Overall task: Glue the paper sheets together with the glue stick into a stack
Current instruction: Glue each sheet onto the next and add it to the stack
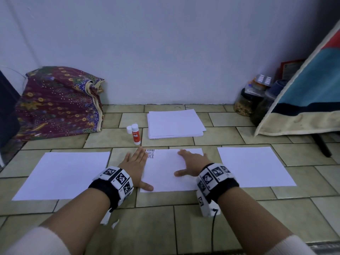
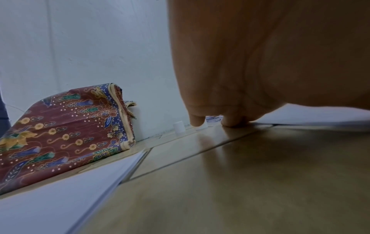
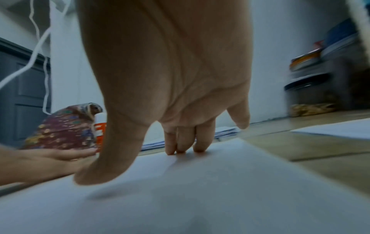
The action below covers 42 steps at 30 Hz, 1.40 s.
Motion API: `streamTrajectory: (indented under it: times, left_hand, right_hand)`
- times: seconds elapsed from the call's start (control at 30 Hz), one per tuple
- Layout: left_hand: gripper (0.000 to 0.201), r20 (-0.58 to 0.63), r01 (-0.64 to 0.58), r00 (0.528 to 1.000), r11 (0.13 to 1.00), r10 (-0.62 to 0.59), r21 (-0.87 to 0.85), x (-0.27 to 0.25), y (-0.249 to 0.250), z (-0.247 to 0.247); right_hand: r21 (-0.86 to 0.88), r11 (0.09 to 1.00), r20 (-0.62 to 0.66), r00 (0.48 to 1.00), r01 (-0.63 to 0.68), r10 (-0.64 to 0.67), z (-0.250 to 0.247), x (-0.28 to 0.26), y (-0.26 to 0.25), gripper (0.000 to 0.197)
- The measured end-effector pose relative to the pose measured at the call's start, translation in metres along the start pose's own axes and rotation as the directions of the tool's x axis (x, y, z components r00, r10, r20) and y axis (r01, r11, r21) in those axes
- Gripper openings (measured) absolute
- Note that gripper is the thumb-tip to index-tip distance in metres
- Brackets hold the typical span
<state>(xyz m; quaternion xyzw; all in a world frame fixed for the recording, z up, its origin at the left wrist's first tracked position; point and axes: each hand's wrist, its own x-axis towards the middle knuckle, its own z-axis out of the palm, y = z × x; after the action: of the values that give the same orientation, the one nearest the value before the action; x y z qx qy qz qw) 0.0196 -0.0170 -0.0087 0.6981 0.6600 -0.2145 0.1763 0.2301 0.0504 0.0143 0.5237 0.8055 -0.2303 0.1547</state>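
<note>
On the tiled floor (image 1: 165, 227), three white sheets lie in a near row, and both hands rest flat on the middle sheet (image 1: 165, 173), which shows a few printed letters upside down at its far left corner. The left hand (image 1: 135, 165) lies with straight fingers along that sheet's left edge, partly on the floor, its thumb on the near left corner; in the left wrist view its fingertips (image 2: 232, 122) touch the tile. The right hand (image 1: 191, 163) is spread on the right part of the same sheet, and the right wrist view shows its fingertips (image 3: 181, 148) and thumb pressing down on the paper. Neither hand grips anything. The left sheet (image 1: 62, 175) and the right sheet (image 1: 254, 166) lie flat on either side, apart from the middle one. Farther off, near the wall, sits a stack of paper (image 1: 175, 124). Just left of that stack the glue stick (image 1: 135, 134) stands upright, orange and white, with its white cap (image 1: 129, 129) beside it on the floor. A folded batik cloth (image 1: 58, 100) lies at the far left against the wall, and jars (image 1: 246, 102) stand at the far right.
</note>
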Motion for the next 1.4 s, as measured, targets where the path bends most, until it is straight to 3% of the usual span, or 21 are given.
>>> streamTrajectory:
  times: [0.13, 0.3, 0.4, 0.47, 0.53, 0.63, 0.77, 0.83, 0.9, 0.97, 1.07, 1.27, 1.4]
  left_hand:
    - [0.128, 0.001, -0.003, 1.0, 1.0, 0.003, -0.005, 0.0, -0.001, 0.001]
    - [0.114, -0.009, 0.017, 1.0, 1.0, -0.017, -0.004, -0.006, 0.002, -0.008]
    - [0.08, -0.138, 0.07, 0.988, 0.996, -0.062, 0.06, -0.009, 0.01, -0.025]
    - [0.049, -0.24, 0.087, 0.969, 0.988, -0.055, 0.128, -0.012, 0.02, -0.031]
    - [0.037, -0.293, 0.024, 0.956, 0.993, 0.011, 0.114, -0.013, 0.031, -0.028]
    - [0.044, -0.269, -0.086, 0.956, 0.99, 0.114, 0.112, -0.014, 0.046, -0.021]
    - [0.05, -0.291, -0.044, 0.953, 0.991, 0.081, 0.13, -0.019, 0.05, -0.025]
    - [0.053, -0.298, -0.022, 0.953, 0.993, 0.056, 0.117, -0.021, 0.048, -0.024]
    - [0.067, -0.301, 0.007, 0.953, 1.0, -0.004, 0.009, -0.018, 0.044, -0.019]
    - [0.096, -0.243, 0.041, 0.968, 0.993, -0.068, -0.114, -0.011, 0.038, -0.01]
    - [0.108, -0.119, 0.06, 0.99, 0.995, -0.07, -0.084, -0.005, 0.033, -0.002]
    - [0.107, -0.119, 0.061, 0.991, 0.998, -0.06, 0.004, -0.005, 0.032, -0.004]
    - [0.108, -0.11, 0.045, 0.993, 0.999, -0.043, 0.015, -0.007, 0.032, -0.006]
  right_hand:
    - [0.071, 0.992, -0.032, 0.994, -0.105, 0.107, -0.007, -0.002, 0.031, 0.071]
    - [0.019, 0.989, -0.108, 0.983, -0.145, 0.146, -0.006, 0.001, 0.031, 0.075]
    - [-0.241, 0.942, -0.197, 0.962, -0.232, 0.186, -0.004, 0.0, 0.02, 0.07]
    - [-0.255, 0.94, -0.189, 0.965, -0.229, 0.184, -0.002, 0.0, 0.008, 0.054]
    - [-0.189, 0.971, -0.126, 0.984, -0.147, 0.124, 0.003, 0.001, -0.003, 0.05]
    - [-0.145, 0.988, -0.11, 0.993, -0.057, 0.041, 0.009, 0.003, -0.017, 0.049]
    - [-0.19, 0.981, -0.107, 0.993, 0.036, -0.057, 0.01, 0.0, -0.029, 0.07]
    - [-0.175, 0.978, -0.092, 0.987, 0.116, -0.134, 0.009, -0.001, -0.037, 0.064]
    - [-0.152, 0.97, -0.066, 0.977, 0.189, -0.201, 0.012, -0.001, -0.045, 0.057]
    - [-0.134, 0.967, -0.036, 0.974, 0.215, -0.222, 0.013, -0.001, -0.05, 0.059]
    - [-0.111, 0.966, 0.02, 0.972, 0.235, -0.235, 0.012, -0.006, -0.052, 0.069]
    - [0.039, 0.999, -0.053, 0.998, 0.038, -0.035, 0.005, -0.002, -0.018, 0.062]
    - [0.042, 0.998, -0.101, 0.994, -0.048, 0.052, -0.001, -0.001, 0.004, 0.08]
